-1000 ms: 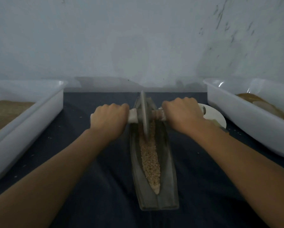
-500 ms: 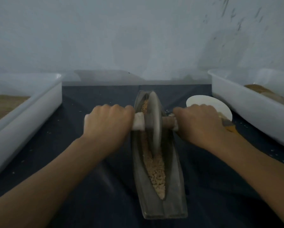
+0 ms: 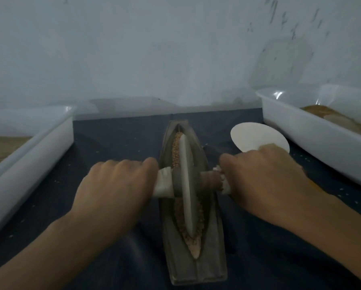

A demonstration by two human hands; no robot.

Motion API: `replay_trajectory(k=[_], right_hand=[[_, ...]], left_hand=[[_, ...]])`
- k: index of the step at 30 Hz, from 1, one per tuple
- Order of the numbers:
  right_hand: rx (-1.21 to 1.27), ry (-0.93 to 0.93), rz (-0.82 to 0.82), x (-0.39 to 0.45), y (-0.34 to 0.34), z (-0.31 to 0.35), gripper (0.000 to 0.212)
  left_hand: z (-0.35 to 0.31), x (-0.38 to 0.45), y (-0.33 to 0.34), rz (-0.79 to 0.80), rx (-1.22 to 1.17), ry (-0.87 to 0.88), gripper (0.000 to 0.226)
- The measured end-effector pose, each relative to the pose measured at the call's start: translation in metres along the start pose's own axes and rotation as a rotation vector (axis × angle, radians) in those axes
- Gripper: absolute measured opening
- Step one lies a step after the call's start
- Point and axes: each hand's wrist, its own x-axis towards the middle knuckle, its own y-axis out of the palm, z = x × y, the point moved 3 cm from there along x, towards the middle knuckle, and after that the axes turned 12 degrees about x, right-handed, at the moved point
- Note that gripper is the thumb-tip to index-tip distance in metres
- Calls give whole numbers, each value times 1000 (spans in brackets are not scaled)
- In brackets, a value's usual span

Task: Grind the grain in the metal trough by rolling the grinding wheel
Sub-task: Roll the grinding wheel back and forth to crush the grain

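1. Left hand (image 3: 112,191): fingers curled fully over the cloth-wrapped left end of the axle handle (image 3: 164,183), knuckles up, grip closed tight on it, just beside the trough's left wall.
2. Right hand (image 3: 263,178): fingers likewise wrapped round the right end of the handle, where a scrap of white wrapping shows at the thumb side; closed around it, no gap visible.
3. Grinding wheel (image 3: 186,185): upright on edge in the groove of the metal trough (image 3: 196,268), sitting around the trough's middle, disc running along its length.
4. Grain (image 3: 176,147): lying in the groove on both sides of the wheel, a strip toward the far end and a tapering line toward the near tip.
5. Edges: trough narrow, boat-shaped, its far point near the wall (image 3: 154,49), its blunt near end closest to the camera.
6. Room at the sides: dark cloth (image 3: 112,143) flecked with stray bits, between the trough and a white tub (image 3: 39,143) at left holding brown material.
7. At right: a second white tub (image 3: 311,130), also with brown contents, and a flat white disc (image 3: 257,136) lying just beyond the right hand's knuckles.
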Motion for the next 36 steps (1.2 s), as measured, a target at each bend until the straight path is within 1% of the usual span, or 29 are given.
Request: replay_trajectory(k=[3, 4, 6, 8, 11, 13, 15, 16, 19, 20, 21, 23, 25, 27, 29, 32, 34, 36], right_hand=[[-48, 91, 118, 17, 9, -4, 34], [-58, 118, 131, 29, 15, -8, 28], [-79, 145, 119, 55, 27, -18, 21], [-108, 165, 96, 78, 36, -27, 16], [-126, 167, 94, 95, 40, -32, 9], [-115, 162, 112, 87, 35, -30, 9], [-51, 144, 135, 65, 30, -25, 13], [-18, 133, 142, 50, 27, -22, 19], [-1, 68, 111, 9, 13, -5, 51], [-8, 64, 93, 2, 8, -3, 57], [-8, 75, 86, -1, 6, -3, 59], [-21, 100, 109, 3, 15, -6, 52], [-7, 188, 121, 19, 30, -18, 40], [-7, 193, 50, 41, 40, -27, 34], [-32, 191, 38, 63, 47, -35, 31], [-37, 217, 85, 83, 50, -42, 26], [-38, 200, 97, 79, 45, -38, 23], [-42, 154, 105, 61, 36, -30, 28]], left_hand=[[1, 11, 12, 53, 31, -60, 49], [2, 20, 21, 39, 72, -82, 44], [8, 42, 41, 16, 91, -155, 33], [15, 60, 57, 26, 46, -222, 26], [19, 75, 66, 69, 2, -251, 20], [18, 70, 59, 88, 10, -225, 20], [14, 55, 44, 84, 16, -175, 27], [10, 46, 36, 63, 29, -132, 33], [-1, 20, 3, -18, 54, 29, 63], [0, 17, -4, -40, 43, 35, 69], [-1, 17, -6, -24, 37, 28, 69], [-2, 23, 1, 47, 98, 6, 59], [0, 40, 20, 28, 142, -53, 42], [8, 56, 36, 28, 119, -117, 32], [14, 71, 47, 34, 109, -159, 27], [18, 82, 55, 44, 70, -175, 25], [18, 77, 50, 65, 56, -169, 26], [13, 60, 41, 84, 24, -142, 30]])
